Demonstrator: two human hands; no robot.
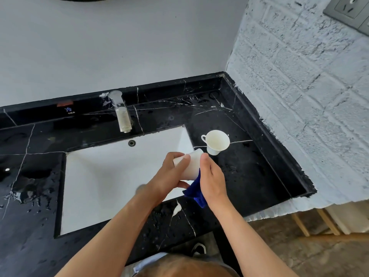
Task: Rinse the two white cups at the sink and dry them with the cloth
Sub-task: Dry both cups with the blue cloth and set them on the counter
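Observation:
Over the right edge of the white sink (111,176), my left hand (169,176) grips a white cup (192,163) tilted on its side. My right hand (212,180) presses a blue cloth (196,191) against the cup's right side, with the cloth hanging down below the cup. A second white cup (216,141) with a handle on its left stands upright on the black counter (249,172), just right of the sink's far corner and a little beyond my hands.
A metal faucet (121,112) stands behind the sink with no water running. Water drops and puddles lie on the counter left of the sink. A white brick wall bounds the counter on the right, with a grey socket (349,11) high up.

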